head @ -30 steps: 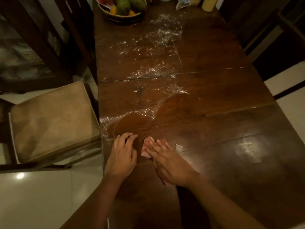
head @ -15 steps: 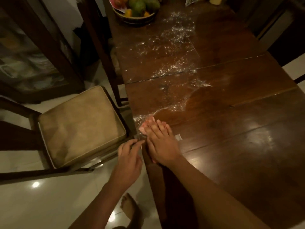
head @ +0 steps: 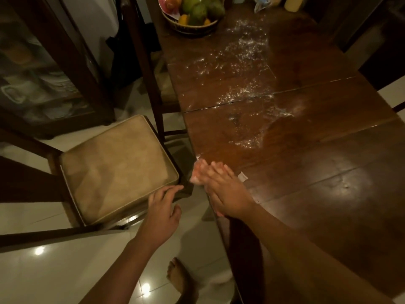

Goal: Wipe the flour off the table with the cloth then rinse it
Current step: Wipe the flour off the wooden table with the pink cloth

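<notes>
Right hand (head: 228,194) presses 1 cloth (head: 196,175), fingers flat, at the table (head: 328,172) edge; left hand (head: 162,213) hovers released, seemingly empty.

From where I stand I count one table (head: 328,172), with one fruit basket (head: 192,27) at its far end holding three green fruits (head: 198,13), one pink cloth (head: 195,175) at its near side edge, and one small white scrap (head: 242,177) just beside that. Two chairs line the same side of the table, one cushioned chair (head: 116,167) and one dark chair (head: 140,62) beyond it. There are two hands, the right hand (head: 225,191) on the table's edge and the left hand (head: 162,213) just off it, plus one bare foot (head: 177,277) below and one glass cabinet (head: 43,73) well apart.
</notes>
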`<state>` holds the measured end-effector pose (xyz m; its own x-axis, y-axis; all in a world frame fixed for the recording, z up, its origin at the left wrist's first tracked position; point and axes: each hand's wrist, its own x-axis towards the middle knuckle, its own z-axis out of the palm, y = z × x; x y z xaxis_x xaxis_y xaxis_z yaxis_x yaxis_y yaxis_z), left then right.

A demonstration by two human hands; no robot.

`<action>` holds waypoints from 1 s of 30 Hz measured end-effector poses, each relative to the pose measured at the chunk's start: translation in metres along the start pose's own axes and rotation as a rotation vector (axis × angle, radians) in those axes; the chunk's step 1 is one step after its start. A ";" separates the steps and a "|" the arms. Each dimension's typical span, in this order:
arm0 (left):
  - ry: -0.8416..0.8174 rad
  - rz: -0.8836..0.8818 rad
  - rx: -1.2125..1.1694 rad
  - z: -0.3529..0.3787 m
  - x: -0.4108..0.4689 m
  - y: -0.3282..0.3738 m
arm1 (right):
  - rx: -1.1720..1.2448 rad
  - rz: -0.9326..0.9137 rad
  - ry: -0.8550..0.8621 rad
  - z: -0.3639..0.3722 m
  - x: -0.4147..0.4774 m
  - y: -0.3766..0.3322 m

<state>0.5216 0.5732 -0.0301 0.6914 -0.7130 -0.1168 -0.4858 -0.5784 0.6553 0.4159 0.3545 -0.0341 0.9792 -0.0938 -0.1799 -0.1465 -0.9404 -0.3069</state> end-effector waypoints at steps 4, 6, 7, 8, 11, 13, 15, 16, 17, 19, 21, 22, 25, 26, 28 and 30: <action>-0.050 -0.016 -0.045 -0.009 0.011 -0.006 | -0.067 -0.148 -0.099 -0.018 -0.027 0.039; -0.055 -0.006 -0.081 -0.014 0.025 -0.003 | -0.019 0.073 -0.064 -0.025 -0.020 0.048; -0.052 0.005 -0.107 -0.017 0.033 0.001 | 0.018 0.210 -0.015 -0.024 -0.011 0.044; -0.046 0.008 -0.135 -0.020 0.042 0.007 | 0.049 0.333 0.031 -0.023 0.000 0.033; -0.036 -0.028 -0.202 -0.028 0.082 0.025 | 0.076 0.396 0.090 -0.009 0.026 -0.012; -0.036 -0.030 -0.189 -0.032 0.112 0.032 | 0.049 0.210 0.025 -0.002 0.021 -0.024; -0.062 -0.022 -0.135 -0.036 0.136 0.037 | 0.000 0.014 -0.041 -0.003 0.004 -0.013; -0.082 -0.021 -0.103 -0.038 0.146 0.038 | -0.026 -0.037 -0.057 -0.006 -0.003 -0.002; -0.101 -0.022 -0.077 -0.039 0.155 0.039 | -0.042 -0.037 -0.066 -0.008 -0.006 0.011; -0.126 -0.027 -0.049 -0.040 0.171 0.040 | -0.002 0.103 -0.027 -0.015 0.002 0.029; -0.137 -0.025 -0.049 -0.037 0.183 0.041 | 0.079 0.272 0.047 -0.021 0.027 0.024; -0.137 -0.026 -0.050 -0.034 0.187 0.042 | 0.095 0.314 0.074 -0.022 0.041 0.015; -0.135 0.011 0.000 -0.025 0.199 0.050 | 0.084 0.215 0.078 -0.013 0.057 -0.009; -0.136 0.032 0.023 -0.022 0.203 0.054 | 0.054 0.118 0.049 -0.011 0.049 -0.008; -0.150 0.077 0.056 -0.018 0.214 0.061 | 0.028 -0.088 -0.008 -0.009 0.022 0.010; -0.162 0.135 0.073 -0.014 0.227 0.065 | 0.025 -0.177 -0.008 -0.013 -0.004 0.041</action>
<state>0.6544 0.3793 -0.0041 0.5251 -0.8370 -0.1538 -0.6097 -0.4961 0.6182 0.4079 0.3114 -0.0336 0.9888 0.0752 -0.1287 0.0245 -0.9337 -0.3572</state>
